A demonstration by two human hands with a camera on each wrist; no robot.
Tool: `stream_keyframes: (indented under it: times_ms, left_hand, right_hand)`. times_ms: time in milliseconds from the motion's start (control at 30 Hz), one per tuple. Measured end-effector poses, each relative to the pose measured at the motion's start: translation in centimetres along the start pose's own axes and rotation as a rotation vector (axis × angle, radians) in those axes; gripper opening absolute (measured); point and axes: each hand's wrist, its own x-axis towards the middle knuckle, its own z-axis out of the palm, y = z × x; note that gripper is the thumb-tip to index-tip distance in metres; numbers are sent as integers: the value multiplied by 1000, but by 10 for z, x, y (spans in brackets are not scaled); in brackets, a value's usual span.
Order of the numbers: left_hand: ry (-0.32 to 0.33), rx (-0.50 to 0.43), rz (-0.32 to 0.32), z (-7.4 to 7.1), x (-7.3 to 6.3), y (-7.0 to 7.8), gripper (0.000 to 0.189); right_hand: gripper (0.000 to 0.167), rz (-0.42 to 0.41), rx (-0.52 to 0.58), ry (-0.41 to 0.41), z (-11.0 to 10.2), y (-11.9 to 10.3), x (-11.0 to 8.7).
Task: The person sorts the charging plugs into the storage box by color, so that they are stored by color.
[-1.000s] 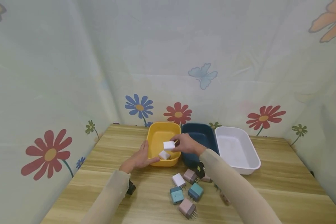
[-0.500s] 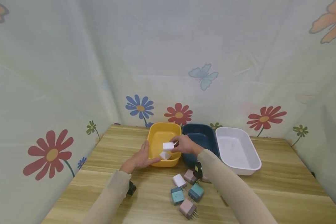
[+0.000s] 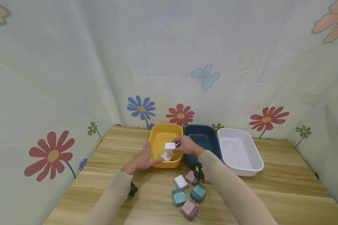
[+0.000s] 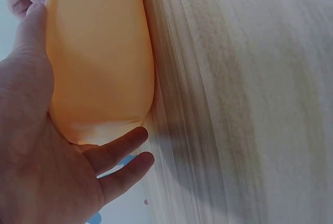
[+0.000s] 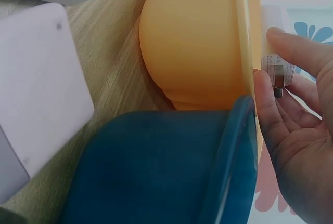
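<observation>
In the head view, my right hand [image 3: 187,145] pinches a white plug-in charger [image 3: 170,146] above the yellow tub [image 3: 166,126]. Its metal prongs [image 5: 279,78] point back toward the palm in the right wrist view. A second white charger [image 3: 166,156] lies in the tub's near end, below the held one. My left hand [image 3: 141,159] rests against the tub's near left corner, with the thumb along its near side. The left wrist view shows two straight, spread fingers [image 4: 122,177] beside the tub's wall [image 4: 104,63].
Right of the yellow tub stand a dark blue tub [image 3: 201,129] and a white tub [image 3: 239,150]. On the wooden table in front lie several chargers: a white one [image 3: 181,182], teal ones [image 3: 179,198] and pink ones [image 3: 189,209]. A floral cloth [image 3: 169,62] hangs behind.
Both hands stay nearly in place, the right one still holding the white charger over the yellow tub. The whole scene shifts very slightly in the head view.
</observation>
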Motion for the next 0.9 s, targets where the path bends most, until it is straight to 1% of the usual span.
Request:
stream_keyframes:
  times_ms: [433, 667, 767, 900]
  left_hand:
    - [12, 1, 7, 0, -1, 1, 116]
    - [25, 8, 36, 1, 0, -3, 115]
    - [31, 12, 40, 1, 0, -3, 115]
    - [33, 16, 35, 1, 0, -3, 115]
  right_hand:
    - [36, 22, -13, 26, 5, -3, 5]
    - [38, 29, -41, 42, 9, -4, 8]
    - [40, 36, -36, 48, 11, -5, 10]
    - [44, 14, -31, 61, 12, -5, 13]
